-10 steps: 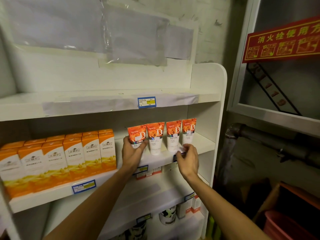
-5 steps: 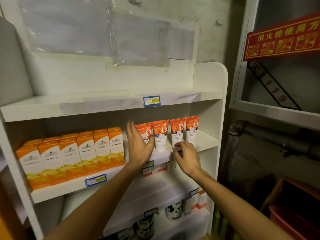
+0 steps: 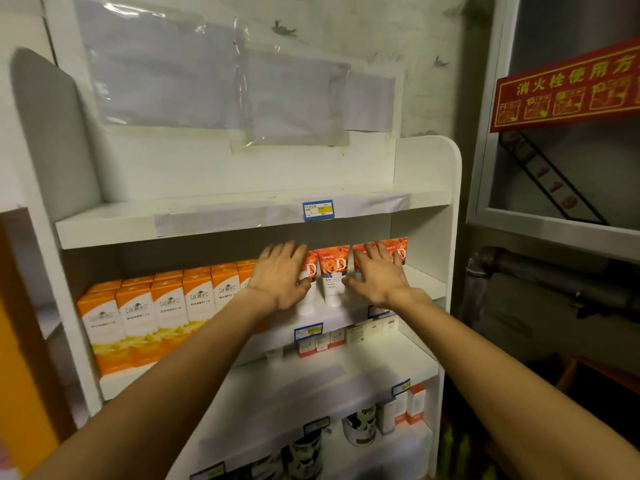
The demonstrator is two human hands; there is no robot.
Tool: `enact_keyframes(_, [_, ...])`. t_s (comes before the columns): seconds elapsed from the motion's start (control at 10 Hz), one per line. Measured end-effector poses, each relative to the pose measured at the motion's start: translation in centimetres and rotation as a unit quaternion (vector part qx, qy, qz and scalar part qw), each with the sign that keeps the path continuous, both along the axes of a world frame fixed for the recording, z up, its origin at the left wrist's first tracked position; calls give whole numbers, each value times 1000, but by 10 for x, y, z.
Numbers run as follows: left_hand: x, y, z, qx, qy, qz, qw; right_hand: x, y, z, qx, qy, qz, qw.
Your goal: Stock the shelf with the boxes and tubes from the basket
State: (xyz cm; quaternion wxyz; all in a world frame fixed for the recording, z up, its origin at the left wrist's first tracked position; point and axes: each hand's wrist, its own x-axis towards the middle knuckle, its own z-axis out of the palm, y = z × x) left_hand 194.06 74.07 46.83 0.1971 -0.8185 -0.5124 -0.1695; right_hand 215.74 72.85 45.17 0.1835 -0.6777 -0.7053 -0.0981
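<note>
A: Left to right, middle shelf [image 3: 349,315]?
B: Orange boxes [image 3: 166,306] fill the left. Left hand [image 3: 280,278], fingers straight, lies flat against the leftmost tube [image 3: 309,285].
A: Then?
B: Right hand [image 3: 379,275], fingers spread, covers the right-hand tubes [image 3: 398,249]. Bare board runs beyond to the side wall.

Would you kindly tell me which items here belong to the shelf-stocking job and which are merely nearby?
Part of the job:
- orange tubes
- orange boxes
- shelf
- left hand and right hand, flat against the tubes

Just nearby:
- red sign
- black-and-white tins
- small boxes one shelf down
</note>
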Motion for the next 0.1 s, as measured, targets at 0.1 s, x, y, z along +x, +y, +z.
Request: enact_keyframes(0.1, [-1,-3,11,-11,18,16,1000,10,-9,24,75,97,24,992])
